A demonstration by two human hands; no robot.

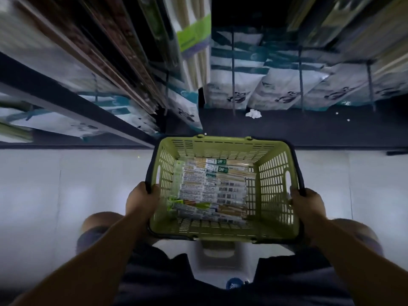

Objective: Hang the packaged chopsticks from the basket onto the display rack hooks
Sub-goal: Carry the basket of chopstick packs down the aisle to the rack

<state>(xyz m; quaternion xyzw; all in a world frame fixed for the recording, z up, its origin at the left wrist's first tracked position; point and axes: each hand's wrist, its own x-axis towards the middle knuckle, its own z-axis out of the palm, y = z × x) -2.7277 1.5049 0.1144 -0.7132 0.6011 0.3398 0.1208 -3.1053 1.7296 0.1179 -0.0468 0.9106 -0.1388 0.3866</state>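
A green plastic basket (273, 186) with dark handles is held in front of me above the floor. Several packaged chopsticks (212, 188) lie flat in its bottom, labels and barcodes up. My left hand (142, 200) grips the basket's left rim and handle. On the opposite rim my right hand (306, 205) grips in the same way. The display rack (234, 71) rises ahead, its thin dark hooks carrying rows of hanging chopstick packs; the picture there is blurred.
A dark shelf base (287, 129) runs along the floor under the rack, with a crumpled white scrap (253, 113) on it. A second rack section (72, 69) angles in at the left. Pale floor tiles (66, 186) lie on both sides; a white stool (218, 257) stands under the basket.
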